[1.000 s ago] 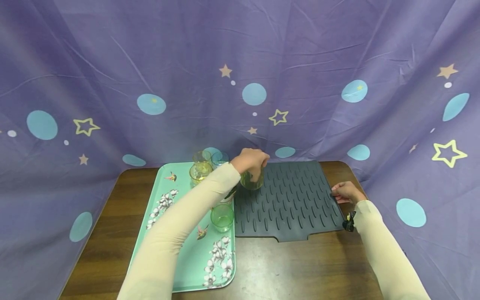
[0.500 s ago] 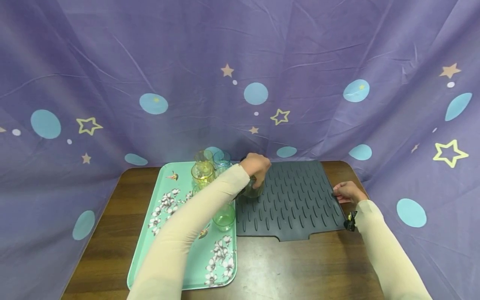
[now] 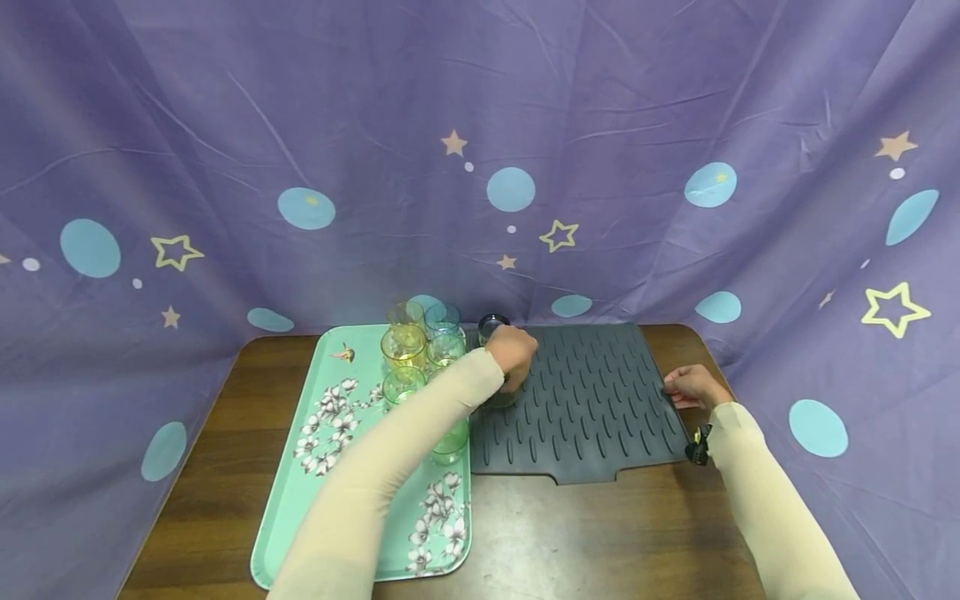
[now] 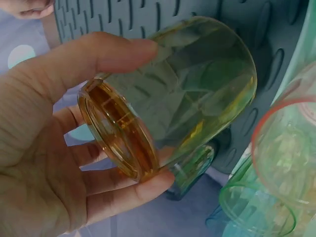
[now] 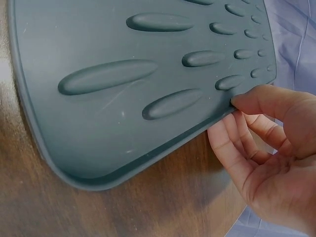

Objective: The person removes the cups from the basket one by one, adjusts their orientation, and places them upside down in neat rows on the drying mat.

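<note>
My left hand (image 3: 513,350) grips a yellowish drinking glass (image 4: 192,84) over the left side of the dark ribbed mat (image 3: 585,400). In the left wrist view, its thick amber base faces my palm and its mouth points toward the mat. My thumb lies along the side and the fingers curl under the base. Just behind that hand, another glass (image 3: 493,322) stands at the mat's back left corner. My right hand (image 3: 693,387) pinches the mat's right edge, thumb on top and fingers beneath, as the right wrist view shows.
A mint flowered tray (image 3: 300,517) lies left of the mat. Several coloured glasses stand along its right side, including a yellow glass (image 3: 405,346), a blue glass (image 3: 442,317) and a green glass (image 3: 450,442). A purple curtain (image 3: 375,167) hangs behind the wooden table (image 3: 555,533).
My left hand has moved nearer to me along the mat's left side with the glass, uncovering the glass behind it. The right hand keeps its place on the mat's edge.
</note>
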The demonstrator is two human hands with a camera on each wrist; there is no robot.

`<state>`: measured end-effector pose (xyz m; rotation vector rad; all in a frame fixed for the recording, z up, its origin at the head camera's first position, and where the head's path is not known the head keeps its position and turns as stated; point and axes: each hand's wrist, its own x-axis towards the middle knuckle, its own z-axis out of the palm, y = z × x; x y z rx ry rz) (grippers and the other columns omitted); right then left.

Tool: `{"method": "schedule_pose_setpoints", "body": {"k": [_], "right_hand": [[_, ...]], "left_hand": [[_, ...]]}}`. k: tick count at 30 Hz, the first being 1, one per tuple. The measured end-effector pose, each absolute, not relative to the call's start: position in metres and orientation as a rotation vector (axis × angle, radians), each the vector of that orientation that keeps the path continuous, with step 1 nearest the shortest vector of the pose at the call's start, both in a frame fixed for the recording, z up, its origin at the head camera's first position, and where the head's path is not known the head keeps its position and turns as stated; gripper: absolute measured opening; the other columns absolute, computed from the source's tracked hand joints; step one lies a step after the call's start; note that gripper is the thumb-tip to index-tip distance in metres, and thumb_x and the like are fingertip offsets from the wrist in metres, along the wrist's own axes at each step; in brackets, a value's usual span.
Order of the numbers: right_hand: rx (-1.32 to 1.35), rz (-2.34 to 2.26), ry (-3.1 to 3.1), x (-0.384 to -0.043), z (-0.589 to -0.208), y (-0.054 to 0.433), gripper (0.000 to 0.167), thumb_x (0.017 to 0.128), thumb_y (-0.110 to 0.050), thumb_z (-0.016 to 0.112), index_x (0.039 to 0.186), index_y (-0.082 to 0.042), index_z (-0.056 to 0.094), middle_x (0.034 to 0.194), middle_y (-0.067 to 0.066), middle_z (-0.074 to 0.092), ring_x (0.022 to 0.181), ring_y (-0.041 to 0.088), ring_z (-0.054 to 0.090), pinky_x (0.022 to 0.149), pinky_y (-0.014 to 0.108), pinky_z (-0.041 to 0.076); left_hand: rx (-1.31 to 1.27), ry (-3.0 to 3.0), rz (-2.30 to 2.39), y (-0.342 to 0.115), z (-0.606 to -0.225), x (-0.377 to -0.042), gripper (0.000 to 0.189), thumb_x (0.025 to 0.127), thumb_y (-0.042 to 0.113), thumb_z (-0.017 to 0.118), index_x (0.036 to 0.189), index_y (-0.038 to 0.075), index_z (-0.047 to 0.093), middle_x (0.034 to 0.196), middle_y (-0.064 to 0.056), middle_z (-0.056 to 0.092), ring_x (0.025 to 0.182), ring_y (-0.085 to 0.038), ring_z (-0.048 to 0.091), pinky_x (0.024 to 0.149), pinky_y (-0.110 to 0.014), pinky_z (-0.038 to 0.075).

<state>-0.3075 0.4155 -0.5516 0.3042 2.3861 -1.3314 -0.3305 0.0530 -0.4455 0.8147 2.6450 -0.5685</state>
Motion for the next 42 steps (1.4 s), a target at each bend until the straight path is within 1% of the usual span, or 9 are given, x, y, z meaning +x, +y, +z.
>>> {"method": "schedule_pose_setpoints", "body": {"k": [4,7,11,15,23,27,32,36,42], "right_hand": [[0.306,-1.328,2.388,-0.31,-0.553,0.416,0.022,0.098,-0.001,0.057,0.112,0.015,0.056,0.076,0.001,0.062,0.069,0.013,0.064,0.068,0.032,0.062],[0.308,-1.327,2.387,-0.311,-0.552,0.416,0.022,0.098,-0.001,0.058,0.112,0.015,0.056,0.076,0.002,0.062,0.068,0.013,0.064,0.068,0.032,0.062],[0.308,-1.312,2.402,-0.312,-0.553,0.416,0.022,0.098,-0.001,0.058,0.113,0.015,0.056,0.077,0.002,0.062,0.069,0.013,0.064,0.069,0.033,0.062],[0.295,-1.306,2.41,-0.312,-0.554,0.416,0.022,0.098,-0.001,0.058,0.113,0.015,0.056,0.077,0.002,0.062,0.069,0.013,0.064,0.069,0.033,0.063],[0.287,-1.326,2.388,-0.312,-0.555,0.417,0.021,0.098,-0.001,0.057,0.111,0.015,0.057,0.075,0.001,0.061,0.067,0.011,0.063,0.067,0.03,0.062],[0.289,-1.332,2.39,-0.312,-0.556,0.417,0.02,0.098,-0.001,0.057,0.11,0.014,0.057,0.075,0.001,0.061,0.067,0.011,0.063,0.067,0.031,0.062],[0.314,-1.338,2.389,-0.313,-0.558,0.418,0.018,0.098,-0.001,0.058,0.11,0.013,0.058,0.076,0.002,0.061,0.067,0.012,0.063,0.067,0.031,0.062],[0.316,-1.338,2.388,-0.313,-0.56,0.419,0.018,0.098,-0.001,0.057,0.11,0.013,0.058,0.076,0.002,0.061,0.068,0.013,0.063,0.067,0.031,0.062],[0.312,-1.325,2.393,-0.312,-0.559,0.419,0.018,0.098,-0.001,0.057,0.109,0.013,0.057,0.077,0.002,0.061,0.068,0.012,0.063,0.066,0.03,0.062]], "left_hand": [[0.829,2.639,-0.644,0.053,-0.454,-0.329,0.047,0.073,0.016,0.088,0.117,0.019,0.071,0.084,0.003,0.063,0.063,-0.014,0.042,0.055,-0.028,0.053],[0.82,2.63,-0.666,0.052,-0.457,-0.329,0.059,0.076,0.017,0.086,0.132,0.02,0.065,0.097,0.002,0.069,0.065,-0.015,0.047,0.059,-0.029,0.057],[0.803,2.657,-0.658,0.05,-0.461,-0.33,0.054,0.076,0.015,0.085,0.127,0.021,0.067,0.106,0.002,0.072,0.073,-0.015,0.055,0.065,-0.031,0.061],[0.787,2.664,-0.662,0.046,-0.465,-0.332,0.055,0.075,0.014,0.084,0.127,0.021,0.065,0.11,0.002,0.071,0.079,-0.015,0.059,0.065,-0.031,0.06],[0.778,2.623,-0.62,0.039,-0.473,-0.338,0.075,0.079,0.016,0.084,0.146,0.024,0.051,0.119,-0.001,0.068,0.083,-0.016,0.06,0.061,-0.032,0.056],[0.773,2.616,-0.61,0.037,-0.474,-0.34,0.082,0.078,0.014,0.085,0.149,0.024,0.047,0.132,-0.003,0.064,0.098,-0.017,0.063,0.065,-0.033,0.058],[0.781,2.63,-0.595,0.033,-0.475,-0.341,0.086,0.073,0.011,0.087,0.148,0.021,0.047,0.135,-0.005,0.063,0.113,-0.018,0.062,0.075,-0.036,0.06],[0.779,2.644,-0.568,0.031,-0.475,-0.343,0.099,0.069,0.009,0.087,0.155,0.023,0.041,0.137,-0.003,0.064,0.114,-0.016,0.063,0.079,-0.036,0.06],[0.758,2.644,-0.55,0.03,-0.475,-0.343,0.106,0.068,0.009,0.087,0.159,0.026,0.035,0.139,-0.002,0.063,0.108,-0.014,0.062,0.073,-0.033,0.059]]}}
